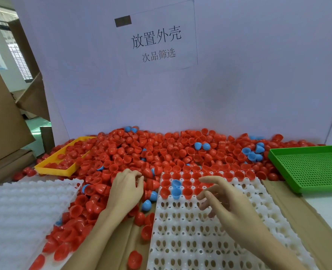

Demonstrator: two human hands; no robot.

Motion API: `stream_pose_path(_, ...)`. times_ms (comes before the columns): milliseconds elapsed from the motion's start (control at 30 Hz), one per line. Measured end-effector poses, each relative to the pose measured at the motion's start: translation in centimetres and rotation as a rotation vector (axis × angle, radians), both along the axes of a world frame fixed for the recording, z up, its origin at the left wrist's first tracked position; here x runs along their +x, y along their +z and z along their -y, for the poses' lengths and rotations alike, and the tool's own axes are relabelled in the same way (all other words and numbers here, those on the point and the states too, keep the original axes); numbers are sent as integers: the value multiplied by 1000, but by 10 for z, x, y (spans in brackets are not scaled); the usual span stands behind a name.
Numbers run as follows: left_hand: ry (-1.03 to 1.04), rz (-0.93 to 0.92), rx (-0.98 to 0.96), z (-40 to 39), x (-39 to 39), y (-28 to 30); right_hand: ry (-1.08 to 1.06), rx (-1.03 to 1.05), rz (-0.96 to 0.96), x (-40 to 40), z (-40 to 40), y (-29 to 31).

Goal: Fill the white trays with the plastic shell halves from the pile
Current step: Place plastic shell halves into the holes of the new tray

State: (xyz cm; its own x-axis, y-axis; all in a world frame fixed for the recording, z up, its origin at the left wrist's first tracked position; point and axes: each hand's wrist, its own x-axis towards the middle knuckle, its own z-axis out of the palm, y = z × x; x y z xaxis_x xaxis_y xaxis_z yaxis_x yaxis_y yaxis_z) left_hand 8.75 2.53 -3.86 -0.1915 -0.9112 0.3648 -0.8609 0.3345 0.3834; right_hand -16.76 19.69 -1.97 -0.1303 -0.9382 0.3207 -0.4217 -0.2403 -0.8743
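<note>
A big pile of red and blue shell halves (161, 151) covers the back of the table. In front of me lies a white tray (190, 230) with round holes; its far rows hold red shells and two blue ones (176, 189). My left hand (125, 190) rests palm down on the pile just left of the tray, fingers curled among red shells; what it holds, if anything, is hidden. My right hand (221, 199) hovers over the tray's third row with fingers spread and nothing in it.
A stack of white trays (25, 207) sits at the left. A yellow bin (64, 158) with red shells stands at the back left, a green perforated tray (313, 166) at the right. Cardboard (297, 221) lies under the tray. A white wall with a paper sign closes the back.
</note>
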Motion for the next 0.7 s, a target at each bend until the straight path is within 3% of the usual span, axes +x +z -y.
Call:
stream_pose_path(167, -44, 46, -111, 41, -17, 26, -36, 7, -16, -5, 2, 0)
stream_pose_path(400, -284, 281, 50, 114, -44, 39, -54, 18, -63, -5, 2, -2)
stream_pose_path(467, -258, 335, 136, 123, -55, 28, -59, 18, -71, -5, 2, -2)
stream_pose_path(700, -139, 384, 166, 128, -63, 32, -51, 20, -91, -3, 1, -1)
